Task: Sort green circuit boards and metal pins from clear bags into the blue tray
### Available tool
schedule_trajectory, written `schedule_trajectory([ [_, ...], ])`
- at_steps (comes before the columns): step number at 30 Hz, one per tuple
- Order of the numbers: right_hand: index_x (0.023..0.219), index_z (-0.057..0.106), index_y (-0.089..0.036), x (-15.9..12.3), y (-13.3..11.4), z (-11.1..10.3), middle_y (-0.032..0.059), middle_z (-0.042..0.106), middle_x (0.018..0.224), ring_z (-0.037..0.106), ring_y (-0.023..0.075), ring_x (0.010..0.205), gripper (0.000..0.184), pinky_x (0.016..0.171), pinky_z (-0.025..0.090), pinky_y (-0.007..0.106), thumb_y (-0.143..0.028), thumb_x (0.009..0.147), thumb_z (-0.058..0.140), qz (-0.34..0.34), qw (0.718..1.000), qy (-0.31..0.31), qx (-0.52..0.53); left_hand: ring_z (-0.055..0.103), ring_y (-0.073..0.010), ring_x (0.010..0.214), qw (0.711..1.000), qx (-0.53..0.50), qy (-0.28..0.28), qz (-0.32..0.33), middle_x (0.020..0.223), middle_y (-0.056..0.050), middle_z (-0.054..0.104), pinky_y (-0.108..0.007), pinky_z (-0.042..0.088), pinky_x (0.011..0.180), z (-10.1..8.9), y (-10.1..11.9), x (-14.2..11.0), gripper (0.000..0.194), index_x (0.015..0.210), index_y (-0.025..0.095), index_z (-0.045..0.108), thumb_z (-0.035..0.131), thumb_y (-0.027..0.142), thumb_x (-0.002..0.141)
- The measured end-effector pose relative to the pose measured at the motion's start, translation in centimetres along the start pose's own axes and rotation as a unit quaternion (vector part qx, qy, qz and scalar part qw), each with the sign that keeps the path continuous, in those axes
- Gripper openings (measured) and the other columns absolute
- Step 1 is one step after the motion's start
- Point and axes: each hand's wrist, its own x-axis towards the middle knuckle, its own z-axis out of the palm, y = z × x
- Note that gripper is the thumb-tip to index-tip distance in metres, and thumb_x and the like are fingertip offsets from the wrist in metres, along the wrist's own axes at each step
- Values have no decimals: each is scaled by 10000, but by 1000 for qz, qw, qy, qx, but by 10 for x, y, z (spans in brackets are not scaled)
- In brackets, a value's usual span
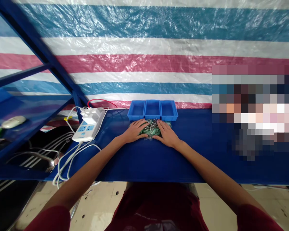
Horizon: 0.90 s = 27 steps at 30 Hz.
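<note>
A heap of small green and silvery metallic pieces (pixel 151 129) lies on the blue table, too small to name exactly. My left hand (pixel 135 131) rests at the heap's left side, its fingers stretched out and the thumb apart. On the right side my right hand (pixel 167 133) lies flat in the same way, fingers extended over the edge of the pieces. Both hands touch the heap, and neither grips anything that I can see. Just behind it three blue bins stand side by side: a left bin (pixel 136 118), a middle bin (pixel 152 116) and a right bin (pixel 169 118).
A white power strip (pixel 83 136) with a plugged-in adapter (pixel 92 115) and looping white cables (pixel 60 173) occupies the left of the blue table (pixel 144 163). Blue frame bars (pixel 60 80) rise at left. A striped sheet (pixel 144 64) hangs behind. A blurred patch hides the right side.
</note>
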Motion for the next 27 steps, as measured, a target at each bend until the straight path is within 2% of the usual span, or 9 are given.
schedule_trajectory([
  [3,1565,137,-89,-1,-1,-1,208,249,1584,222,319,1478,942,1187,262,515,-732,899,310,-4,1000,6,3,251,-290,1466,1000,-3,-4,4,1577,-120,309,-468,188,1193,0,0,-1,716,1510,226,331,310,663,944],
  [6,1572,105,-116,-2,-3,-3,200,185,1605,196,322,1485,925,1180,271,516,-711,905,343,-7,1000,13,7,277,-279,1460,1000,-9,-9,4,1566,-119,336,-472,160,1202,-2,2,-1,728,1531,232,278,316,661,944],
  [11,1578,102,-200,-3,-4,-6,135,98,1634,119,321,1501,838,1185,250,532,-644,930,391,-29,999,24,0,243,-264,1476,1000,-5,3,8,1573,-134,315,-458,106,1218,-2,3,-1,758,1553,192,211,299,647,953],
  [18,1555,234,-175,-4,-3,-8,131,174,1621,119,286,1505,749,1209,212,508,-615,959,348,-49,999,13,8,207,-259,1489,1000,-17,4,18,1585,-114,296,-471,92,1223,-3,2,-1,698,1549,198,234,228,605,982],
  [22,1534,296,-143,-3,-1,-8,141,238,1603,171,270,1497,688,1209,233,489,-567,992,275,-42,998,16,32,215,-268,1485,999,-39,11,18,1584,-128,292,-459,149,1220,-5,3,0,700,1540,172,260,244,596,984],
  [27,1508,366,-176,0,2,-6,112,320,1575,277,265,1465,597,1186,299,488,-492,1010,271,-26,997,49,54,270,-280,1462,998,-44,44,13,1552,-134,350,-488,181,1212,-5,3,0,649,1501,194,355,252,579,989],
])
